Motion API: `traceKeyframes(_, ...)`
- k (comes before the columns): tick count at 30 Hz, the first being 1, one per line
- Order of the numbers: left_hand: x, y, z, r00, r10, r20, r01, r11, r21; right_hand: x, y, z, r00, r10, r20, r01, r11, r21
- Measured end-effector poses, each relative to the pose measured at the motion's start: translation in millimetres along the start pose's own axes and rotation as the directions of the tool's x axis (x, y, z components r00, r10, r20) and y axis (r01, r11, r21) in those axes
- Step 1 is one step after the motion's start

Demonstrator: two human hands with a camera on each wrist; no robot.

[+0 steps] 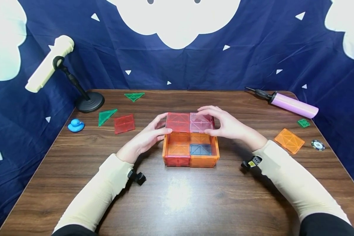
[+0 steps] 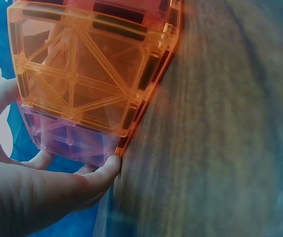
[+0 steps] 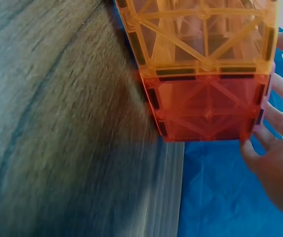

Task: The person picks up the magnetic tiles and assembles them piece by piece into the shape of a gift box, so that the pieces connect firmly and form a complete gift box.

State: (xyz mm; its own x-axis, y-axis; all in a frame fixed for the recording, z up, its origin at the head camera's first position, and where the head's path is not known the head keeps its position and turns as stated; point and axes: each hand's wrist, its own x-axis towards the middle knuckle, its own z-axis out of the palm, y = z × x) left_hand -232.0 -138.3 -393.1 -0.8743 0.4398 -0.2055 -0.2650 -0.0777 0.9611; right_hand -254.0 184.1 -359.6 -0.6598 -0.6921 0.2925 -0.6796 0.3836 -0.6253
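Note:
A box of translucent magnetic tiles (image 1: pixel 205 161) sits mid-table, its front half uncovered. Over its back half lie a red tile (image 1: pixel 178 122) and a pink tile (image 1: pixel 201 123), side by side. A dark blue tile (image 1: pixel 200 149) shows inside at front right. At the back left corner my left hand (image 1: pixel 144 140) holds the box, thumb by the red tile's near edge, other fingers behind. My right hand (image 1: pixel 225 124) spans the pink tile, its thumb at the near edge and fingertips over the far edge. The right wrist view shows orange and red side walls (image 3: pixel 208 108).
Left of the box lie a red tile (image 1: pixel 124 124), green triangle tiles (image 1: pixel 107 116), a blue rubber duck (image 1: pixel 75 125) and a black stand (image 1: pixel 89 101). To the right are an orange tile (image 1: pixel 289 141), a poker chip (image 1: pixel 317 145), a green block (image 1: pixel 303 123) and a purple hand pump (image 1: pixel 295 105).

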Motion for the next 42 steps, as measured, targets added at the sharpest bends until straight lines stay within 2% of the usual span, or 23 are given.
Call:
traceKeyframes(5,3.3,0.2,-1.9,1.0,-0.01,-0.023,0.011,1.0,0.012,-16.9,0.8,-9.3,0.996,0.017,-0.087,-0.016,1.0,0.007)
traceKeyframes(9,5.6,1.1,-2.8,0.999,-0.016,-0.039,0.016,1.0,0.008,-40.1,6.7,-18.2,0.985,0.086,-0.152,-0.087,0.996,0.003)
traceKeyframes(12,5.4,2.0,-3.6,0.999,-0.018,-0.045,0.018,1.0,-0.002,-62.7,11.6,-27.6,0.965,0.172,-0.196,-0.174,0.985,0.007)
traceKeyframes(15,4.7,2.6,-4.6,0.999,-0.018,-0.051,0.018,1.0,-0.004,-87.4,14.4,-40.8,0.929,0.284,-0.239,-0.288,0.957,0.017)
traceKeyframes(17,4.1,2.8,-5.4,0.998,-0.021,-0.059,0.021,1.0,-0.006,-104.7,17.7,-50.5,0.89,0.37,-0.267,-0.387,0.922,-0.013)
traceKeyframes(19,3.7,2.6,-6.3,0.997,-0.025,-0.068,0.024,1.0,-0.009,-122.2,22.4,-60.3,0.844,0.447,-0.296,-0.484,0.873,-0.061)
traceKeyframes(23,3.2,2.3,-7.4,0.996,-0.03,-0.08,0.027,0.999,-0.029,-154.3,33.7,-76.0,0.752,0.584,-0.307,-0.647,0.743,-0.17)
traceKeyframes(27,4.2,2.2,-7.7,0.996,-0.036,-0.079,0.032,0.999,-0.041,-181.7,45.4,-84.1,0.7,0.66,-0.273,-0.713,0.665,-0.22)
traceKeyframes(28,4.6,2.2,-7.6,0.996,-0.037,-0.078,0.034,0.999,-0.04,-187.6,48.0,-84.8,0.694,0.67,-0.263,-0.72,0.654,-0.234)
traceKeyframes(32,6.9,1.8,-6.4,0.998,-0.03,-0.063,0.027,0.999,-0.04,-203.7,54.0,-83.0,0.701,0.671,-0.242,-0.712,0.637,-0.296)
traceKeyframes(36,8.6,2.1,-5.0,0.999,-0.019,-0.05,0.016,0.999,-0.045,-207.4,54.1,-80.8,0.729,0.631,-0.266,-0.684,0.65,-0.332)
traceKeyframes(39,9.3,2.6,-3.9,0.999,-0.021,-0.047,0.018,0.999,-0.047,-206.1,52.4,-78.9,0.739,0.609,-0.288,-0.673,0.653,-0.347)
traceKeyframes(42,10.2,2.9,-2.6,0.999,-0.028,-0.045,0.025,0.999,-0.048,-202.1,50.0,-75.5,0.75,0.586,-0.307,-0.661,0.669,-0.339)
